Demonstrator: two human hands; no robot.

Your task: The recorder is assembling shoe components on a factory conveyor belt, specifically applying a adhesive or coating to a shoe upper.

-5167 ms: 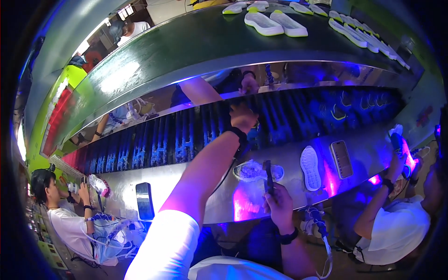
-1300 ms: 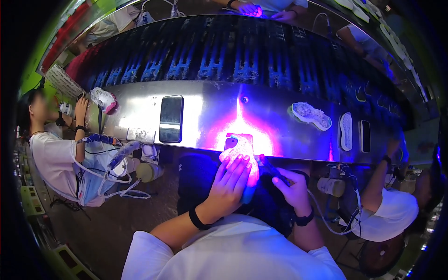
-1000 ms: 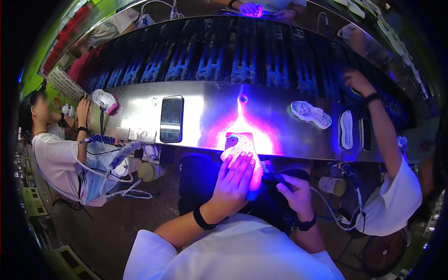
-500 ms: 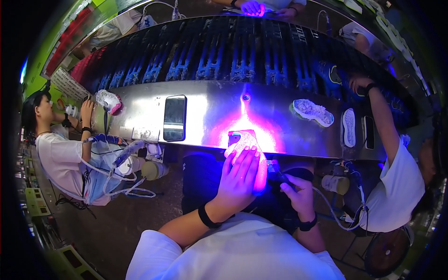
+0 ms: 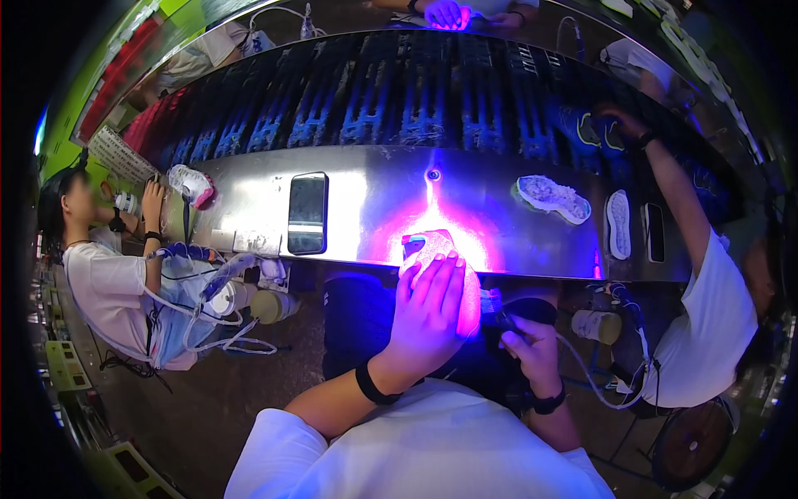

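Note:
A long shoe sole [image 5: 470,303], glowing pink under violet light, tilts against the front edge of the metal bench. My left hand [image 5: 426,320] lies across it, fingers stretched out and pressed to its surface; I cannot see whether the thumb grips the edge. Just right of the sole, my right hand [image 5: 532,353] is closed around the dark handle of a brush [image 5: 492,309]. The brush's pale head is close to the sole's right edge; whether they touch is unclear. A thin hose [image 5: 573,353] trails away near that hand.
A black phone [image 5: 308,214] lies left on the bench [image 5: 357,200]. To the right are a fuzzy sole [image 5: 553,200], a white insole [image 5: 618,224] and another phone [image 5: 656,233]. Beyond runs a dark slatted conveyor [image 5: 374,91]. Co-workers sit at both sides; one reaches toward dark shoes [image 5: 600,130].
The brush has shifted slightly along the sole's right side with my right hand. My left hand stays on the sole. The right co-worker's hand has moved left and farther over the conveyor.

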